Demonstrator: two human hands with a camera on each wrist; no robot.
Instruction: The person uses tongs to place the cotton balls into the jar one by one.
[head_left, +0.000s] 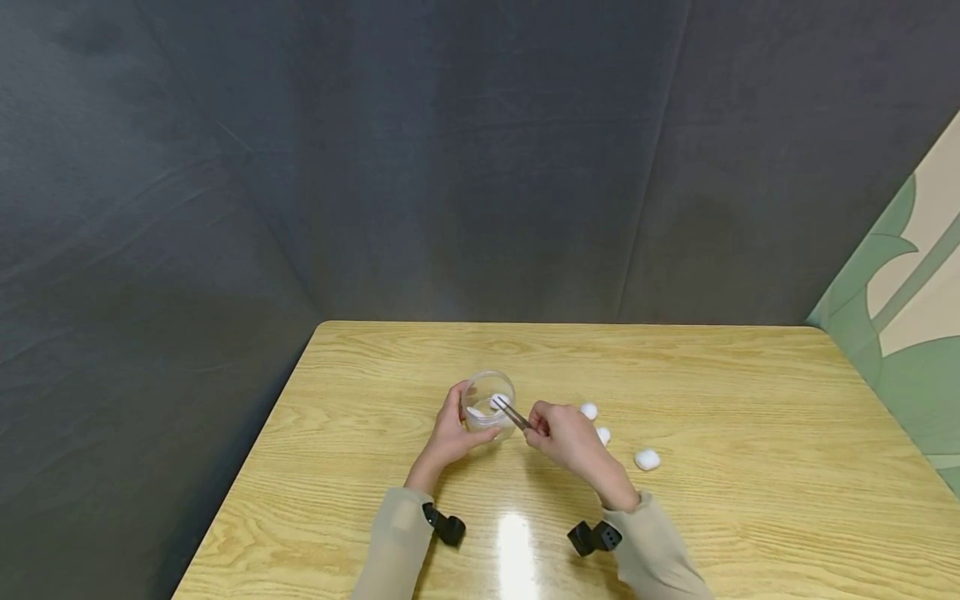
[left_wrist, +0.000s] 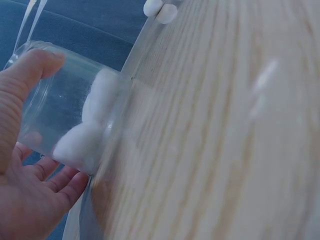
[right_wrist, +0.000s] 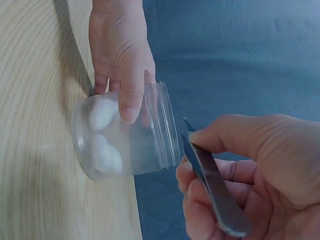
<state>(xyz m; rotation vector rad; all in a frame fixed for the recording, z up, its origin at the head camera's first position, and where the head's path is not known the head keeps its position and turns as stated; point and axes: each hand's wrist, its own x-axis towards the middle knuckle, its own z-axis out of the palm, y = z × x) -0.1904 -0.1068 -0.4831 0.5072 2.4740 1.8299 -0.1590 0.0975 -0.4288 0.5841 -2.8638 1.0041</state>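
Observation:
A clear plastic jar (right_wrist: 137, 156) with a threaded open mouth stands upright on the table. My left hand (head_left: 452, 435) grips it from the left, thumb on the near side. Two white cotton balls (left_wrist: 80, 145) lie at its bottom. My right hand (head_left: 567, 435) pinches metal tweezers (right_wrist: 212, 185) between thumb and fingers. Their tips are spread slightly apart just over the jar's mouth, with nothing between them in the right wrist view. From the head view the tips overlap one cotton ball inside the jar.
To the right of the jar, partly behind my right hand, are two more cotton balls (head_left: 588, 411). Farther right lies another cotton ball (head_left: 647, 459). The wooden table (head_left: 360, 400) ends at a dark curtain (head_left: 480, 208) at the back.

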